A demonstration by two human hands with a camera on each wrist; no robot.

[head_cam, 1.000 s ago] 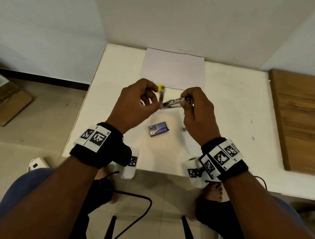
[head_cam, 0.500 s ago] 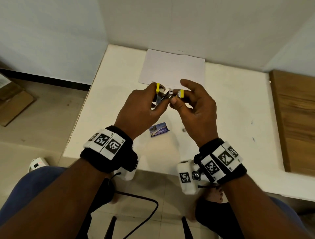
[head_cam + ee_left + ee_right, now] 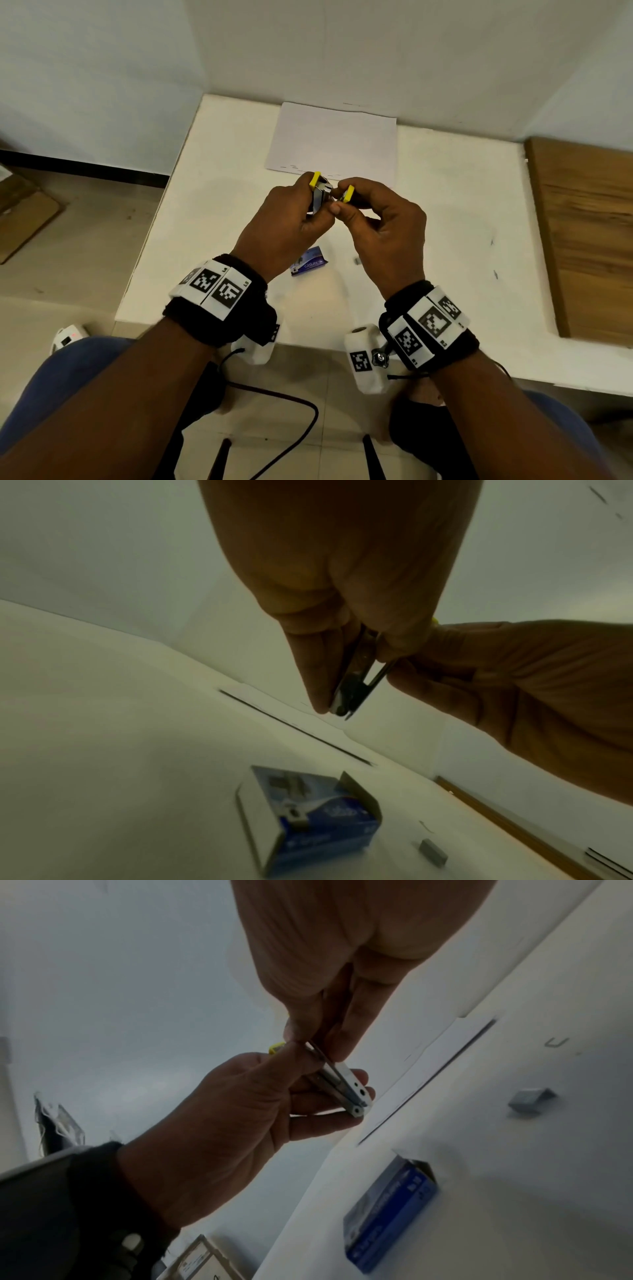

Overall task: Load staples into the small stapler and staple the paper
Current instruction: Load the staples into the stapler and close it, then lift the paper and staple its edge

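Both hands hold the stapler above the table, its arms hinged apart.

Nearest, a blue staple box (image 3: 309,266) lies on the table (image 3: 445,240), flap open, a staple strip (image 3: 433,851) beside it. Above these, the left hand (image 3: 284,229) curls round one arm of the stapler (image 3: 322,193); the right hand (image 3: 387,233) pinches the other, yellow-tipped arm between thumb and fingertips. Beyond, the paper (image 3: 334,140) lies flat near the wall.

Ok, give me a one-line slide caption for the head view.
Both hands, left and right, hold the small yellow stapler hinged open above the white table, paper and blue staple box below.
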